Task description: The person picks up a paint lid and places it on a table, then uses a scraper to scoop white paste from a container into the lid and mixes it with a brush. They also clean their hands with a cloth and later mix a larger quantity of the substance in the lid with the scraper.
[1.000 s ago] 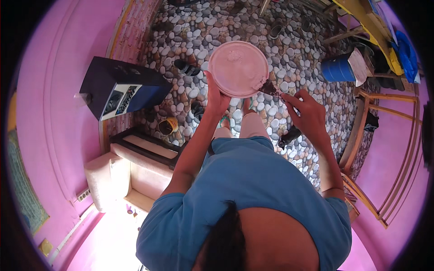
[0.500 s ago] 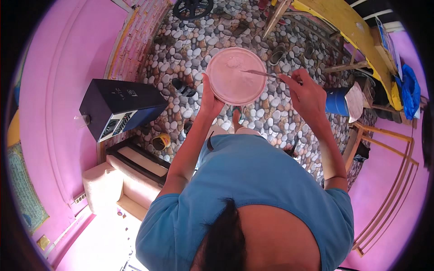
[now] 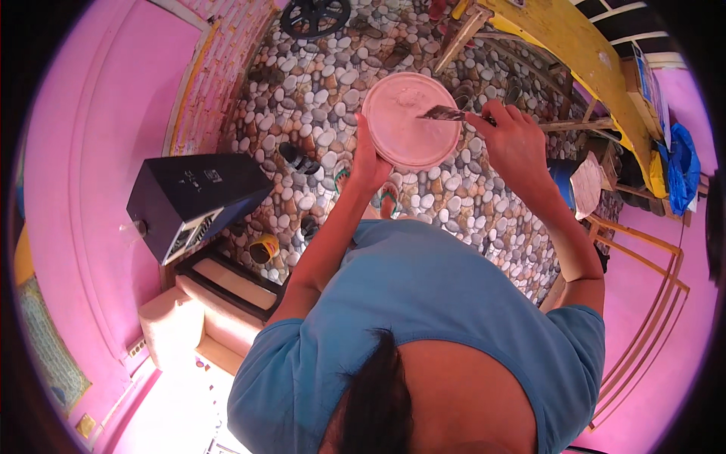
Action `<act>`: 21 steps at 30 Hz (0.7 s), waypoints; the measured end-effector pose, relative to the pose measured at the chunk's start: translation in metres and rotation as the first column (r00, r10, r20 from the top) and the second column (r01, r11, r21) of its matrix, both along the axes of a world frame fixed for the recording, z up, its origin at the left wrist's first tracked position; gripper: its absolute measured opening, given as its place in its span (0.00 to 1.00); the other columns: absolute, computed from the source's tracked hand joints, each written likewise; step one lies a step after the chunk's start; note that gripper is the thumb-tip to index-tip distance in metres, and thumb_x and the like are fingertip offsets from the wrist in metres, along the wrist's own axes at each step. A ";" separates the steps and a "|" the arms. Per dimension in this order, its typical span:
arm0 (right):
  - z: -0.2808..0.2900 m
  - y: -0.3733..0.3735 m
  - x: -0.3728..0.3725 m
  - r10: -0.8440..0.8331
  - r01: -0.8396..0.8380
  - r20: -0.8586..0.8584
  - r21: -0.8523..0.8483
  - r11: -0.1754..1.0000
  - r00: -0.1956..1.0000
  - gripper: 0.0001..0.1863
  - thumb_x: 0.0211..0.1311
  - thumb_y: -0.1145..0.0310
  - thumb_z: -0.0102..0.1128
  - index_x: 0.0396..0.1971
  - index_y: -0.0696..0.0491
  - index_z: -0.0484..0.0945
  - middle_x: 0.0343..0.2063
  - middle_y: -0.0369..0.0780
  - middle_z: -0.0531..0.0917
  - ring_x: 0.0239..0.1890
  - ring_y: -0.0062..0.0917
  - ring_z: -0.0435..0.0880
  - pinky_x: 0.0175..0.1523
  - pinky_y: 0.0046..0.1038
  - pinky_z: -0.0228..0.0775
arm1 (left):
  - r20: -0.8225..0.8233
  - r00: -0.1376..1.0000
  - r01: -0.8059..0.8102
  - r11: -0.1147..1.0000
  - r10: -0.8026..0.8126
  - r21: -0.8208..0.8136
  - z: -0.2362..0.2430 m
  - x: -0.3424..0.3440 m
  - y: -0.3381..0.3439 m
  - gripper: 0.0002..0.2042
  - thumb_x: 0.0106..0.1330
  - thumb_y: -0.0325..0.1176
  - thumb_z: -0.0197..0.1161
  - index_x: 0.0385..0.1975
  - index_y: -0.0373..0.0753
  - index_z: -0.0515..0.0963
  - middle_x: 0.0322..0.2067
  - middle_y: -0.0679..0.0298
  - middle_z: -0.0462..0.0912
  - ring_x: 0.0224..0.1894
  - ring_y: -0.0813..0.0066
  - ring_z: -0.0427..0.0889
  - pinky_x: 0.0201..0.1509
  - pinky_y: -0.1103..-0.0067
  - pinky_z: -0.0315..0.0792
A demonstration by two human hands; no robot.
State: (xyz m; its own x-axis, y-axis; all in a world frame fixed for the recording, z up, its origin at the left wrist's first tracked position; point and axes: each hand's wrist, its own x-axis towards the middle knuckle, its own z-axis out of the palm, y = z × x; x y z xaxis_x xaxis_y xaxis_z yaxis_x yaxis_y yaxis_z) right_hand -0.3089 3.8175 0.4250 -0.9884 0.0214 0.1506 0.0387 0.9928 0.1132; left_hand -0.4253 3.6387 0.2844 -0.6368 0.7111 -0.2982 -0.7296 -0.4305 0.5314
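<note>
My left hand [image 3: 369, 165] grips the near left edge of a round pink lid [image 3: 408, 144], with the thumb along its side and the other fingers hidden beneath. A small rough patch of paste [image 3: 408, 97] shows on the lid's far part. Closed around the handle of a putty knife [image 3: 443, 113], my right hand [image 3: 516, 144] is just to the right of the lid. The knife's dark, smeared blade points left over the lid, its tip at or close to the surface; I cannot tell whether it touches.
A yellow-topped wooden table [image 3: 563, 45] stands at the far right, with a blue bag [image 3: 683, 170] beside it. At left are a large dark box [image 3: 200, 193], a yellow tub [image 3: 264, 248] and a cream sofa [image 3: 172, 314]. Sandals [image 3: 299, 159] lie on the pebble-patterned floor.
The lid has shifted slightly right and away from me, with my left hand. The putty knife has turned so that its broad blade shows, where before it looked thin.
</note>
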 end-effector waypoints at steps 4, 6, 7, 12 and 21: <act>0.013 0.001 -0.026 -0.081 0.081 0.012 -0.007 0.997 0.997 0.20 0.44 0.75 0.58 0.41 0.48 0.80 0.34 0.35 0.73 0.39 0.27 0.76 0.39 0.30 0.70 | -0.004 1.000 0.030 0.999 -0.030 0.025 0.011 -0.019 0.010 0.36 0.68 0.62 0.32 0.66 0.37 0.52 0.63 0.54 0.61 0.64 0.61 0.63 0.68 0.66 0.60; 0.013 0.001 -0.037 -0.100 0.100 0.006 0.012 0.995 0.995 0.19 0.44 0.74 0.58 0.41 0.49 0.80 0.35 0.36 0.73 0.39 0.27 0.76 0.39 0.30 0.70 | 0.016 0.999 0.042 0.999 -0.042 0.030 0.014 -0.027 0.015 0.36 0.68 0.62 0.35 0.66 0.37 0.52 0.63 0.54 0.60 0.65 0.61 0.62 0.67 0.65 0.60; 0.009 0.000 -0.042 -0.096 0.095 0.010 0.037 0.995 0.995 0.17 0.44 0.74 0.58 0.39 0.50 0.79 0.34 0.36 0.73 0.38 0.27 0.76 0.39 0.30 0.70 | 0.017 0.999 0.049 0.998 -0.050 0.031 0.012 -0.032 0.017 0.36 0.68 0.62 0.35 0.66 0.37 0.52 0.63 0.54 0.60 0.65 0.61 0.62 0.67 0.65 0.60; 0.008 -0.015 -0.053 -0.046 0.029 0.123 0.137 0.990 0.991 0.14 0.44 0.74 0.59 0.36 0.53 0.78 0.33 0.37 0.72 0.39 0.27 0.76 0.39 0.31 0.70 | 0.029 0.996 0.080 0.995 -0.081 0.057 -0.003 -0.051 0.017 0.36 0.68 0.61 0.35 0.66 0.37 0.52 0.64 0.54 0.60 0.65 0.62 0.62 0.68 0.66 0.60; 0.009 -0.014 -0.064 -0.121 0.111 0.083 0.111 0.988 0.989 0.16 0.43 0.74 0.60 0.37 0.52 0.79 0.34 0.37 0.72 0.39 0.28 0.76 0.40 0.32 0.71 | 0.079 0.992 0.089 0.992 -0.096 0.087 -0.007 -0.053 0.019 0.35 0.68 0.61 0.35 0.66 0.38 0.51 0.64 0.55 0.59 0.65 0.62 0.61 0.68 0.66 0.59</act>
State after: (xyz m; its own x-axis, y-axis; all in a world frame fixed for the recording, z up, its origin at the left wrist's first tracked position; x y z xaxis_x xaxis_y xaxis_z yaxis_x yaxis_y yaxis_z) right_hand -0.3725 3.8036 0.4343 -0.9897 0.1252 0.0690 0.1377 0.9645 0.2252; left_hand -0.4788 3.6576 0.2776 -0.5425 0.7903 -0.2849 -0.8084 -0.3989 0.4328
